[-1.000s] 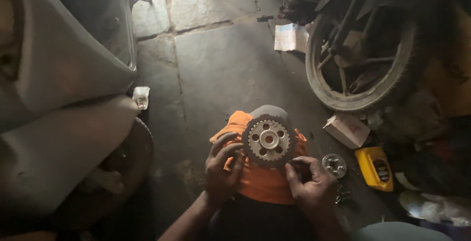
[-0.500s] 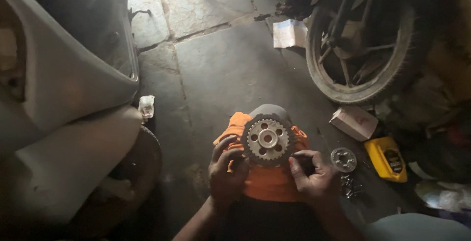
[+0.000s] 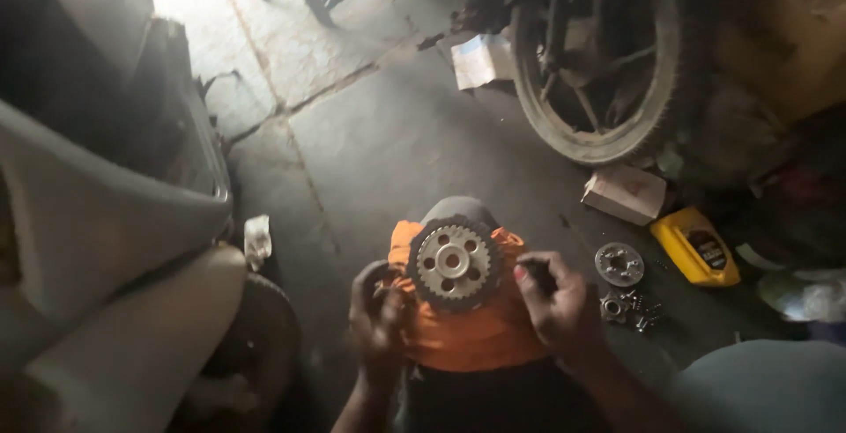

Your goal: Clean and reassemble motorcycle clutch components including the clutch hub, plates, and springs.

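Left hand [image 3: 381,314] curls its fingers around the edge of an orange cloth [image 3: 467,332], steadying a toothed round clutch plate [image 3: 453,262] between both hands. Right hand [image 3: 555,296], half closed, touches the plate's right rim. Loose metal parts [image 3: 621,266] lie right of it, on the floor [image 3: 397,151].

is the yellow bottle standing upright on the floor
No, the yellow bottle lies flat on its side on the floor, just right of the small metal disc.

motorcycle wheel [image 3: 599,63] cropped, small parts [image 3: 630,308] blurred
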